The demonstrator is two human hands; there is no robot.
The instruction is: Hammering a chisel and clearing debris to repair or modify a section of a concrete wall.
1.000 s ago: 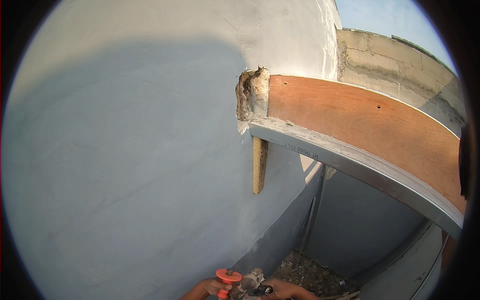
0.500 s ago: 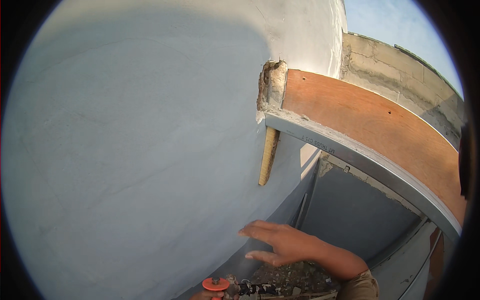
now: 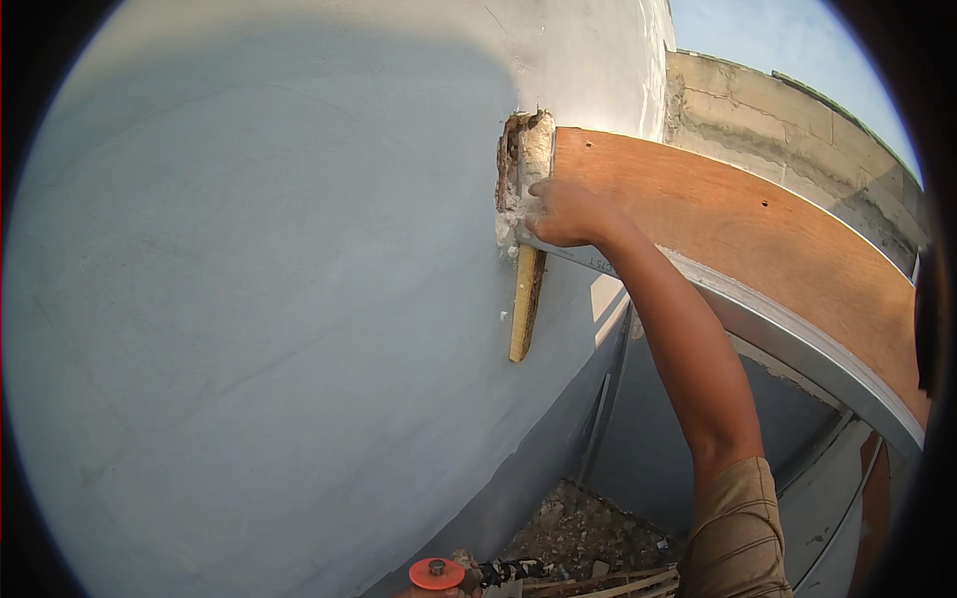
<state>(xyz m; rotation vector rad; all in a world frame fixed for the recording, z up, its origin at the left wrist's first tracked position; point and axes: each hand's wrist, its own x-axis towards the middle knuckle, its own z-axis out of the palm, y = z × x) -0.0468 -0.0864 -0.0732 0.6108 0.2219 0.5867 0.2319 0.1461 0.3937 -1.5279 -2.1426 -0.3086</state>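
Note:
My right hand (image 3: 566, 212) reaches up to a broken-out notch (image 3: 518, 159) in the wall, where the end of a metal channel beam (image 3: 703, 284) meets it. Its fingers are bent and somewhat apart at the crumbly mortar, with nothing seen in them. A small pale crumb hangs in the air below the notch. A tapered wooden wedge (image 3: 525, 304) points down under the beam's end. Low in view, my left hand (image 3: 427, 593), mostly cut off, grips a chisel (image 3: 437, 571) with an orange round guard and a dark steel head.
A smooth grey wall (image 3: 249, 299) fills the left side. An orange-brown board (image 3: 718, 194) stands along the beam, with a block wall (image 3: 758, 115) behind. Below lie rubble (image 3: 598, 528) and wooden strips (image 3: 623, 583). A dark panel (image 3: 678, 429) stands under the beam.
My right hand has risen from below the beam to the notch, and crumbs now fall there. My left hand stays low with the chisel. The view has shifted slightly.

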